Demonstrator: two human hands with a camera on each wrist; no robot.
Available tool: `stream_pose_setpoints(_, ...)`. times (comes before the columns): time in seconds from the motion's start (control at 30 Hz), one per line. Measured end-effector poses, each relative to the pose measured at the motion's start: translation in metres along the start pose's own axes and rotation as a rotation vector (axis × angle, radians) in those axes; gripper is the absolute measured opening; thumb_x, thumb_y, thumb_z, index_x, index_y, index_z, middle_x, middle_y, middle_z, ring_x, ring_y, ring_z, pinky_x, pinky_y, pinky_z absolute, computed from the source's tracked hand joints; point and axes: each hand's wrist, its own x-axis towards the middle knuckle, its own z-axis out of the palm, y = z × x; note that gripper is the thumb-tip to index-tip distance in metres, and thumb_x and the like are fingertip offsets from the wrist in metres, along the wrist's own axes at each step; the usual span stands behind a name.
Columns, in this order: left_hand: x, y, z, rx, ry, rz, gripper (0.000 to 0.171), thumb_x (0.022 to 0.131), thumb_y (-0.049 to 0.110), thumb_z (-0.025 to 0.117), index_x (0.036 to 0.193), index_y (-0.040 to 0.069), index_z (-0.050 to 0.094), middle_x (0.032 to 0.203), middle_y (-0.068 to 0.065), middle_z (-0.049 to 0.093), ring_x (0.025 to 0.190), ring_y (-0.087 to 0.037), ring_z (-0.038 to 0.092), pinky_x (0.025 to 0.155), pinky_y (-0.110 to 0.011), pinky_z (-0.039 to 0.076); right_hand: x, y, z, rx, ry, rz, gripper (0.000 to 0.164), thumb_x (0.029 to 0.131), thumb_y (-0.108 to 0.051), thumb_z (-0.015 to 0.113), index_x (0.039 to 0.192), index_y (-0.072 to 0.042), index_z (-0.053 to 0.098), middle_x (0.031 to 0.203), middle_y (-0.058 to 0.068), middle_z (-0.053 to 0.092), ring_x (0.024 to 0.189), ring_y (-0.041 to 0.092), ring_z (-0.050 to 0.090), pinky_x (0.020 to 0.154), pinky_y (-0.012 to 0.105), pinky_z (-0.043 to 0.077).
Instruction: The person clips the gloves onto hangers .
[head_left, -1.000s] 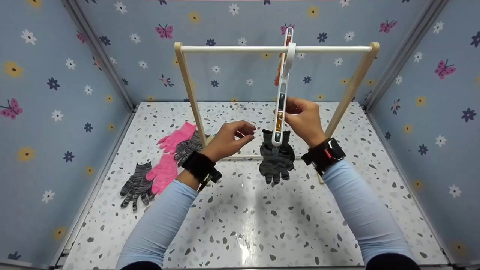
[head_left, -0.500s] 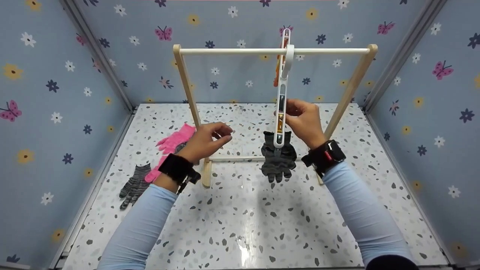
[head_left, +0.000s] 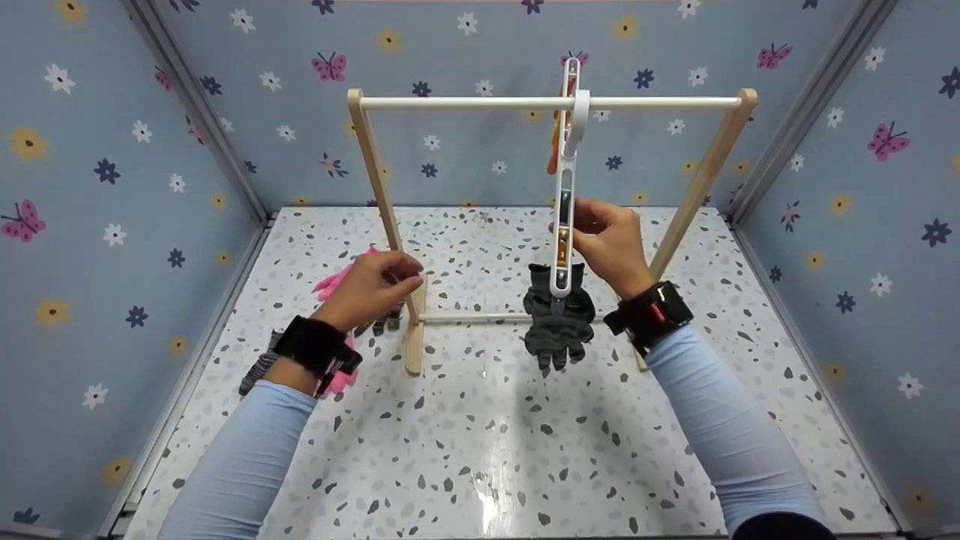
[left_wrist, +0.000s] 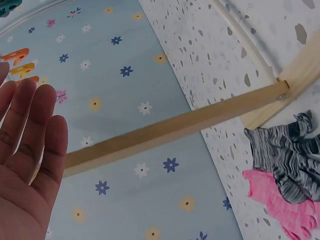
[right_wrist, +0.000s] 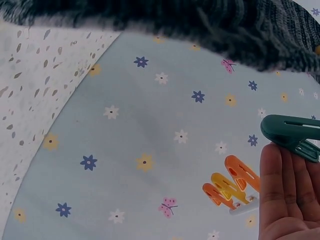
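Note:
A white hanger with clips (head_left: 568, 169) hangs by its hook from the rack's top bar, seen nearly edge-on. A dark grey striped glove (head_left: 559, 334) dangles from its near end, cuff up. My right hand (head_left: 611, 236) is at the hanger's near half, thumb and fingertips pinching a green clothespin (right_wrist: 292, 131). Reaching over the gloves at left, my left hand (head_left: 371, 289) is empty, its fingers relaxed. In the left wrist view, a grey striped glove (left_wrist: 285, 157) overlaps a pink glove (left_wrist: 280, 202) on the table.
The wooden rack (head_left: 469, 103) stands mid-table, its left post (head_left: 381, 180) close to my left hand. Another grey glove (head_left: 259, 369) and pink glove (head_left: 343, 381) lie partly under my left arm. Orange and yellow clips (right_wrist: 240, 175) sit on the hanger's far end. Flowered walls (head_left: 480, 45) enclose the table.
My left hand has moved left, away from the hanger and over the gloves on the table. The right hand has stayed at the hanger; the hanging glove has swung slightly.

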Motion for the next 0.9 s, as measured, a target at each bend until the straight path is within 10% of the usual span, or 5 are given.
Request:
stream_pose_setpoints(0.43,-0.025,-0.03,-0.029,0.114,0.007,-0.1,0.018,0.105,0.011,0.071,0.117,-0.002,0.075,0.103,-0.016,0.077,0.091,-0.023,0.068,0.081,-0.023,0.054,0.0,0.002,-0.002,-0.007,0.002,-0.003,0.028,0.089,0.002,0.085,0.116,0.008,0.079,0.102,0.027,0.081,0.082,-0.008,0.071,0.085,0.014,0.06)
stream_pose_setpoints(0.9,-0.045,-0.062,-0.053,0.244,0.042,-0.257,0.028,0.109,0.019,0.065,0.124,-0.004,0.071,0.11,-0.022,0.075,0.103,-0.037,0.069,0.091,-0.049,0.054,0.0,0.003,-0.003,-0.009,0.012,-0.018,0.028,0.088,0.001,0.084,0.114,0.008,0.08,0.102,0.028,0.081,0.083,-0.008,0.071,0.086,0.014,0.06)
